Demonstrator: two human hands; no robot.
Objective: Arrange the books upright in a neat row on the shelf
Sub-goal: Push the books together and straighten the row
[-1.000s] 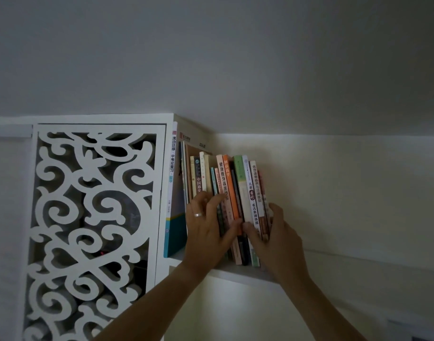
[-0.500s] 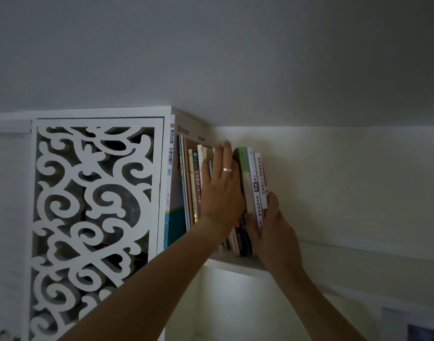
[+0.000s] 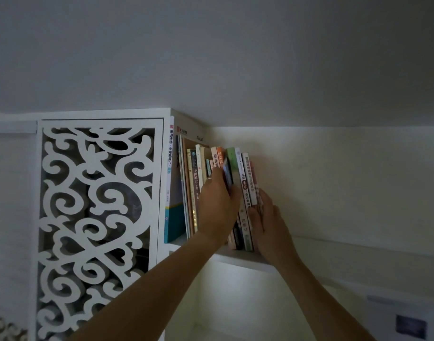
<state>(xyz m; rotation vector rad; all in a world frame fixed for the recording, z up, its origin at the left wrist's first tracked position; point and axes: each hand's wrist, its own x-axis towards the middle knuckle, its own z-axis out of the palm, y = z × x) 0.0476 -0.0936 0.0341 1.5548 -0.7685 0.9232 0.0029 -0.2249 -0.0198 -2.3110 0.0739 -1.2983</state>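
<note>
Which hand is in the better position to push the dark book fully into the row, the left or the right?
The left hand, probably. Its fingers already grip the dark book, which sticks out from the middle of the row. The right hand lies flat against the right end of the row, bracing the books there.

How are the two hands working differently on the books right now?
The left hand grips a dark book mid-row, fingers curled round it; the right hand lies flat against the row's right end. The left hand wears a ring; the right shows none. Both touch the books.
</note>
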